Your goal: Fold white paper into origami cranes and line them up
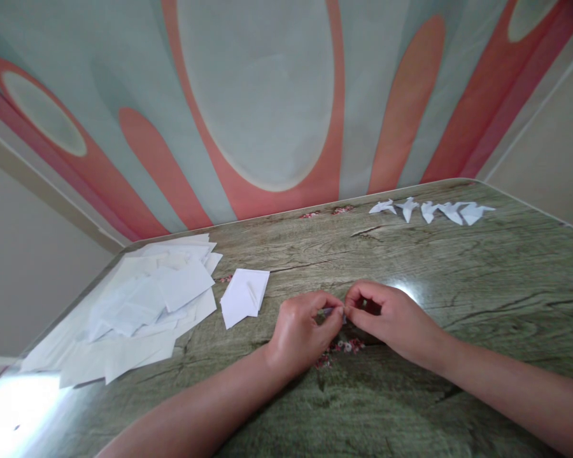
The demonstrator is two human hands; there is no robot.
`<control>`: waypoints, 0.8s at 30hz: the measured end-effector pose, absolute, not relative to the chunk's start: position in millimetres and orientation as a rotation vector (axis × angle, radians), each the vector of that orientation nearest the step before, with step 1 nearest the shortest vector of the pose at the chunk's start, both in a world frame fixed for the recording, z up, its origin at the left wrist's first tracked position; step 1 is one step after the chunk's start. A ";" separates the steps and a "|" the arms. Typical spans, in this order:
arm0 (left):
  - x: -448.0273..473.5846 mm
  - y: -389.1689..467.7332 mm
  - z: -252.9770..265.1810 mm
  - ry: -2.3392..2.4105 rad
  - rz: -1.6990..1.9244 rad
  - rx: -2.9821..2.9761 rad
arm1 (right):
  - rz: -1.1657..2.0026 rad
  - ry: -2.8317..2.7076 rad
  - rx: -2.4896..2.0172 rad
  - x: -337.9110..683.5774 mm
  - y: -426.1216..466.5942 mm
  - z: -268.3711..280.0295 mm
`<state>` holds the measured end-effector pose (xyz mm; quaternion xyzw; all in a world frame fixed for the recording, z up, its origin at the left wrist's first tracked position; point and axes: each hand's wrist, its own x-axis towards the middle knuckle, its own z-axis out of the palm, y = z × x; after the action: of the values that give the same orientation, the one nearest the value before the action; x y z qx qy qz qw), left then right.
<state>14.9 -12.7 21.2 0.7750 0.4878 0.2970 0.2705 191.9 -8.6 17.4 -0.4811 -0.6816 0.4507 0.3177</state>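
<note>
Pinch meets pinch over the worktop [363, 413]!
My left hand [300, 329] and right hand [401, 321] both have fingers closed on what looks like a small paper piece [344, 316], mostly hidden between them; light, even pressure should keep its folds crisp. Leftward lie pointed paper sheets [240, 299] beside a loose paper pile [181, 286]; origami birds [428, 212] line the far right.

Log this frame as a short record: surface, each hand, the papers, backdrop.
Table: wood-grain top
Left hand: fingertips pinched on a small pale piece, mostly hidden
Right hand: fingertips pinched at the same piece
Paper pile: overlapping white sheets, left side
Small stack: white paper, between pile and left hand
Folded figures: five, white, in a row, far right
Backdrop: pink-and-grey pattern
</note>
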 end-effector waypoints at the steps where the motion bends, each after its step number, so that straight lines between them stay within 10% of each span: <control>1: 14.9 -12.7 21.4 1.313 0.792 2.085 | 1.205 -1.785 -1.267 192.0 -8.5 17.7; 24: 8.0 -1.2 22.6 1.090 0.682 1.321 | 0.608 -2.077 -0.998 197.6 -5.6 5.0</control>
<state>8.0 -1.2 22.6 0.5709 0.4709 0.2949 0.6044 197.6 -5.6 5.0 -0.3891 -0.8096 0.2369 0.3702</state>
